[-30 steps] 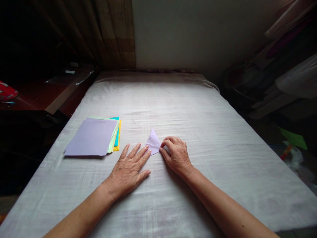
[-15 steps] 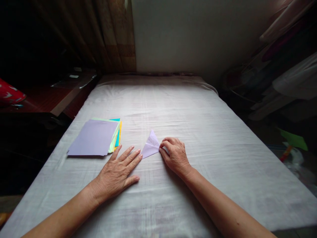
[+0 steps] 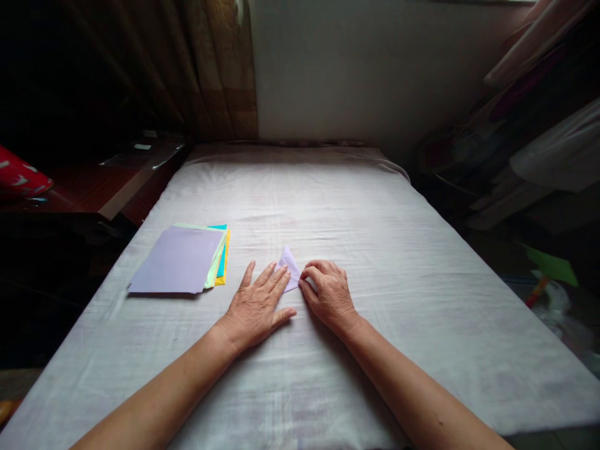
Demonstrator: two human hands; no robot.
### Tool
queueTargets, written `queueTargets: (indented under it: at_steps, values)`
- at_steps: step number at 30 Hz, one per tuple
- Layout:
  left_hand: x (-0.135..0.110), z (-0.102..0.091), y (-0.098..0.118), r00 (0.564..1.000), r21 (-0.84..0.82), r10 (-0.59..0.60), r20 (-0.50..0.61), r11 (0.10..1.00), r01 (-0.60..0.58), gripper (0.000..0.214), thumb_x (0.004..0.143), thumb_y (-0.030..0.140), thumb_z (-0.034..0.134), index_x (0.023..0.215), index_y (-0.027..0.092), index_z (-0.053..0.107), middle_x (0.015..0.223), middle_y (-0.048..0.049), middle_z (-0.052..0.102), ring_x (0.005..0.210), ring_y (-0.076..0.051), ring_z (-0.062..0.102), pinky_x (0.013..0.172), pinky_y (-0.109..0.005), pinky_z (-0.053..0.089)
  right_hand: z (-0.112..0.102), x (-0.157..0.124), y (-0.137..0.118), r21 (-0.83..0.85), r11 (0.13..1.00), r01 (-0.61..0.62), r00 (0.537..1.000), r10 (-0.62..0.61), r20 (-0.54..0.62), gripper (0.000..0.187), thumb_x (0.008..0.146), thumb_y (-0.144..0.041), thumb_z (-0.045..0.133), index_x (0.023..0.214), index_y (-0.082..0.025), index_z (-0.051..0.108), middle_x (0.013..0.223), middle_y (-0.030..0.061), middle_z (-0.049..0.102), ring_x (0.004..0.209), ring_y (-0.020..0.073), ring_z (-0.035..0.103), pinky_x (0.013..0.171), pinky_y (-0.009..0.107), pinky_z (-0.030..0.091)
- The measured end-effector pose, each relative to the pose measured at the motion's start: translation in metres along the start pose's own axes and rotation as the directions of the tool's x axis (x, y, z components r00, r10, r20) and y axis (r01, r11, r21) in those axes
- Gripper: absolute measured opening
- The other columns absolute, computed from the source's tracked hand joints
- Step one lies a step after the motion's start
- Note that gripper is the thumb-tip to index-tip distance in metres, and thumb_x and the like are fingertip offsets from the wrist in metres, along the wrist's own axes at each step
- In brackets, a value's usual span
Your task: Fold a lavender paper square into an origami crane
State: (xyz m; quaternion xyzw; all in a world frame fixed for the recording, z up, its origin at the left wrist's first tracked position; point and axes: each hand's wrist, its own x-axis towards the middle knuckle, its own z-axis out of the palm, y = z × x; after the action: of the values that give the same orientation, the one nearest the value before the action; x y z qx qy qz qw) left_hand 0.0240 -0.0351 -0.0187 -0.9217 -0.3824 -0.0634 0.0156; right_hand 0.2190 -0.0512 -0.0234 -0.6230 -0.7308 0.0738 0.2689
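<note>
A small folded lilac paper (image 3: 289, 269) lies on the white sheet (image 3: 398, 262) of the bed, its pointed tip facing away from me. My left hand (image 3: 257, 307) lies flat with fingers stretched out, its fingertips resting on the paper's left part and covering it. My right hand (image 3: 328, 294) is curled, thumb and forefinger pinching the paper's right edge.
A stack of coloured paper sheets (image 3: 180, 259), lilac on top, lies to the left on the bed. A dark wooden side table (image 3: 100, 181) stands beyond the left bed edge. Clothes and clutter (image 3: 539, 162) fill the right side. A wall closes the far end.
My left hand slid back to the right and forward, onto the folded paper, covering its left half. My right hand kept its pinch on the paper's right edge.
</note>
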Motion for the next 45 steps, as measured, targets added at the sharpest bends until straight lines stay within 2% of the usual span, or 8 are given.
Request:
queueTargets:
  at_steps: [7,12,16,19,26,31,39,45]
  values:
    - [-0.008,-0.013,-0.017,0.996,-0.007,-0.091,-0.001,0.996,0.091,0.057,0.096,0.058,0.038,0.137,0.023,0.054,0.141,-0.0058,0.056,0.138,-0.033,0.040,0.117,-0.059,0.008,0.001,0.000,0.000,-0.003,1.000,0.010,1.000,-0.010,-0.014,0.004,0.088,-0.021,0.062,0.087,-0.022,0.065,0.101,0.0047,0.067,0.098,0.0229,0.057,0.084,0.036,0.033]
    - [0.008,-0.019,-0.001,0.982,-0.005,-0.153,-0.113,0.988,0.153,0.053,0.094,0.054,0.048,0.127,0.016,0.062,0.138,-0.0127,0.059,0.134,-0.035,0.044,0.116,-0.059,0.014,0.003,-0.001,0.001,-0.010,1.000,0.028,0.999,-0.028,-0.036,0.001,0.087,-0.021,0.064,0.087,-0.022,0.065,0.100,0.0041,0.067,0.098,0.0226,0.057,0.084,0.036,0.034]
    - [0.010,-0.007,0.014,0.985,-0.022,-0.047,-0.164,0.999,0.044,0.052,0.091,0.056,0.052,0.129,0.022,0.062,0.141,-0.0097,0.056,0.136,-0.032,0.044,0.118,-0.056,0.012,0.005,-0.001,0.001,-0.022,0.999,0.039,0.998,-0.040,-0.046,0.003,0.087,-0.021,0.062,0.086,-0.022,0.064,0.101,0.0048,0.068,0.097,0.0225,0.057,0.083,0.035,0.035]
    - [0.006,-0.002,0.014,0.980,-0.014,-0.073,-0.184,0.997,0.071,0.052,0.090,0.058,0.052,0.127,0.023,0.063,0.144,-0.0101,0.053,0.137,-0.032,0.042,0.119,-0.056,0.010,0.005,-0.001,0.002,-0.023,0.999,0.039,0.998,-0.040,-0.045,0.003,0.087,-0.020,0.062,0.086,-0.022,0.064,0.101,0.0048,0.068,0.097,0.0224,0.057,0.083,0.035,0.034]
    - [0.001,-0.011,-0.002,0.980,0.020,-0.155,-0.122,0.987,0.158,0.048,0.092,0.052,0.053,0.128,0.023,0.063,0.148,-0.0121,0.047,0.139,-0.034,0.038,0.117,-0.059,0.014,0.004,-0.001,0.000,-0.013,0.999,0.033,0.998,-0.034,-0.057,0.002,0.086,-0.019,0.063,0.086,-0.022,0.064,0.099,0.0031,0.067,0.096,0.0218,0.056,0.084,0.034,0.033]
    - [0.008,-0.008,-0.008,0.957,0.006,-0.279,-0.075,0.960,0.280,0.054,0.091,0.051,0.054,0.133,0.018,0.059,0.152,-0.0160,0.039,0.142,-0.036,0.033,0.117,-0.060,0.015,0.005,-0.002,0.000,-0.078,0.995,0.065,0.995,-0.071,-0.077,0.001,0.088,-0.021,0.063,0.087,-0.021,0.064,0.098,0.0041,0.067,0.093,0.0217,0.055,0.082,0.033,0.033]
    - [0.020,-0.006,-0.011,0.929,-0.230,-0.358,0.096,0.900,0.370,0.049,0.092,0.046,0.053,0.137,0.025,0.055,0.152,-0.0123,0.042,0.144,-0.033,0.032,0.115,-0.061,0.021,0.001,-0.003,-0.007,-0.218,0.971,0.093,0.995,-0.099,-0.017,0.012,0.092,-0.025,0.058,0.084,-0.021,0.067,0.085,0.0045,0.065,0.081,0.0194,0.055,0.075,0.031,0.034]
    - [0.021,0.001,-0.009,0.949,-0.592,-0.315,0.007,0.764,0.257,0.046,0.089,0.034,0.054,0.135,0.026,0.055,0.138,-0.0069,0.059,0.132,-0.027,0.050,0.114,-0.055,0.030,-0.001,-0.005,-0.013,-0.133,0.990,0.051,0.999,-0.051,0.005,0.015,0.094,-0.027,0.055,0.092,-0.021,0.069,0.087,0.0064,0.067,0.083,0.0203,0.060,0.075,0.030,0.040]
